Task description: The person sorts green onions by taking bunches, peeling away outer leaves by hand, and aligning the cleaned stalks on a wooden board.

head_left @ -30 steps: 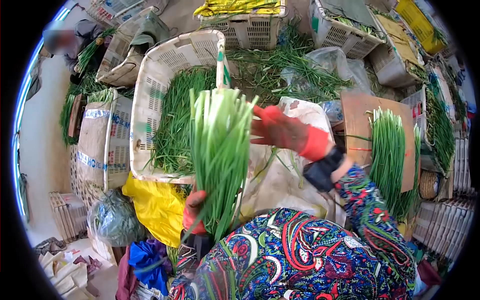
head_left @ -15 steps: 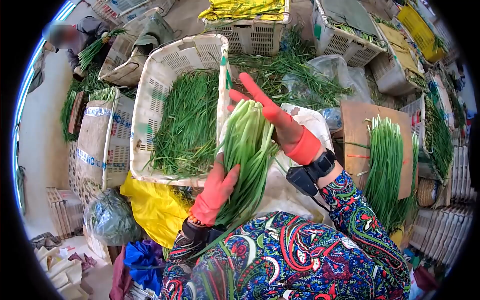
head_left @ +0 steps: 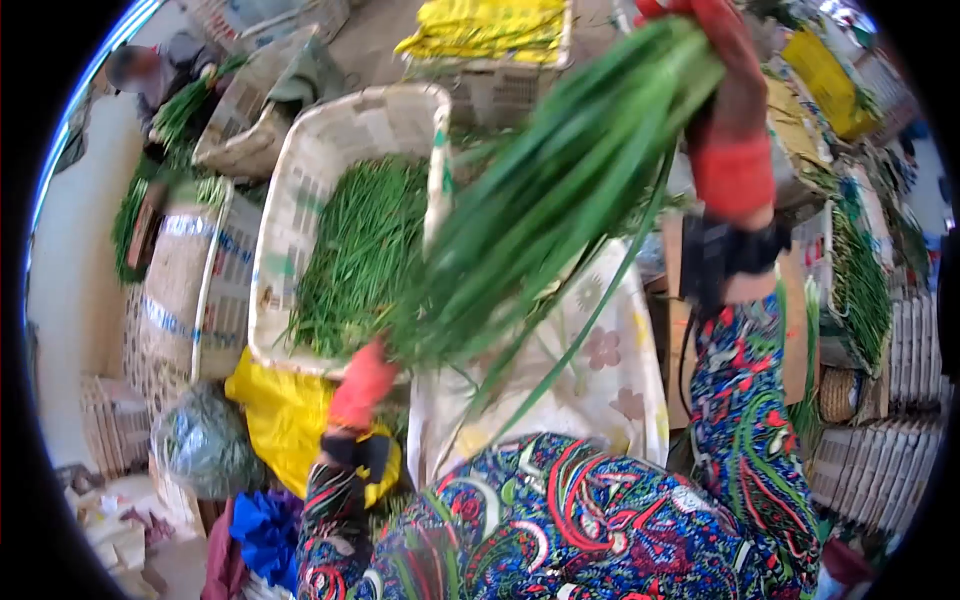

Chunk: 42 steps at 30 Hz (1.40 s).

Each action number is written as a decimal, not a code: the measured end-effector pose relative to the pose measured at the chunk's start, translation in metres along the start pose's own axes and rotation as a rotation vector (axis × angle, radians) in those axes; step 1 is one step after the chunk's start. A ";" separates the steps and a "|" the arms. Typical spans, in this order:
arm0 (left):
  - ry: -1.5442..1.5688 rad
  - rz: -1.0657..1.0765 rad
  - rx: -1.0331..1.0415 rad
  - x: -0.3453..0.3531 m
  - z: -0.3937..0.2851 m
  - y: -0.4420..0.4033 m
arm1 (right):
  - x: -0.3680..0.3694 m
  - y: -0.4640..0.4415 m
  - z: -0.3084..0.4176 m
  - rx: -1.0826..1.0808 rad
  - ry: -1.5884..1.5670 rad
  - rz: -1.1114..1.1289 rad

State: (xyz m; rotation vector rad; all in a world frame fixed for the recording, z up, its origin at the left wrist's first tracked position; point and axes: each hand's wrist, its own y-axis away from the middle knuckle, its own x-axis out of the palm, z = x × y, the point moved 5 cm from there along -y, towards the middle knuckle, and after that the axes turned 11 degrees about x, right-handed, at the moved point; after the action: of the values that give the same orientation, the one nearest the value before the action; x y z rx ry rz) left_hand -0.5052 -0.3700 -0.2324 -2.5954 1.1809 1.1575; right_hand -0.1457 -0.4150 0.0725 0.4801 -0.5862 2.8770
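A loose bunch of green chives (head_left: 560,170) stretches across the middle of the view, blurred by motion. My right hand (head_left: 725,60), in a red rubber glove, is closed round its stem end, raised at the upper right. The leaves fan down to the left, and some long strands trail over a pale flower-patterned sheet (head_left: 605,345). At the leaf tips is my left hand (head_left: 362,385), gloved in the same red. Its fingers are smeared and partly behind the leaves. Just beyond it stands a white plastic crate (head_left: 262,290) holding more chives (head_left: 365,240).
A brown board (head_left: 685,340) is on the right, partly behind my arm. Yellow plastic sheeting (head_left: 270,400) and a stuffed clear bag (head_left: 205,440) lie at the left. Another person (head_left: 180,75) handles chives at the far left. A yellow-covered crate (head_left: 490,30) stands at the back.
My right hand, earlier spread beside the stem ends, now grips them and has lifted the bunch up and right. My left hand has moved down and left, away from the bunch's middle.
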 end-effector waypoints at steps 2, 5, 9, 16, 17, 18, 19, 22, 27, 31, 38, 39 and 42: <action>-0.204 -0.017 -0.038 -0.049 0.042 0.011 | -0.044 -0.044 0.023 -0.148 0.121 -0.296; -0.375 -0.295 0.225 -0.130 -0.032 -0.010 | -0.041 -0.069 0.037 -0.307 0.326 -0.110; -0.402 -0.662 0.982 -0.153 -0.253 -0.013 | -0.002 -0.059 0.018 -0.435 0.665 -0.163; -0.359 -0.673 1.260 -0.032 -0.312 -0.111 | 0.007 -0.038 0.007 -0.067 0.387 -0.264; -0.406 -0.541 1.236 -0.007 -0.292 -0.121 | 0.002 -0.035 0.013 -0.076 0.423 -0.281; -0.450 -0.407 1.212 0.017 -0.274 -0.123 | -0.006 -0.034 0.021 -0.086 0.462 -0.303; -0.595 -0.119 1.128 0.037 -0.251 -0.124 | -0.020 -0.036 0.026 -0.143 0.469 -0.313; -0.639 0.591 0.904 0.074 -0.114 -0.156 | -0.031 -0.038 0.049 -0.213 0.603 -0.424; 0.559 0.773 0.435 -0.017 -0.202 -0.095 | -0.007 -0.037 0.008 -0.518 1.061 -0.355; 1.728 0.897 0.361 -0.018 -0.228 -0.077 | 0.076 0.014 -0.064 -0.784 1.313 0.144; 1.823 0.547 -0.011 0.027 -0.150 -0.057 | 0.088 0.120 -0.197 -0.618 1.089 0.368; 1.779 0.484 -0.040 0.032 -0.141 -0.053 | 0.090 0.128 -0.205 -0.577 0.958 0.328; 1.647 0.318 -0.072 0.044 -0.127 -0.042 | 0.095 0.145 -0.208 -0.487 0.900 0.293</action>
State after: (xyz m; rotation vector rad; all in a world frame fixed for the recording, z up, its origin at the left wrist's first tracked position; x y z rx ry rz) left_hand -0.3804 -0.4114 -0.1803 -3.1949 1.5735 -1.4152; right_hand -0.3248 -0.4531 -0.1274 -0.9744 -1.1504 2.6218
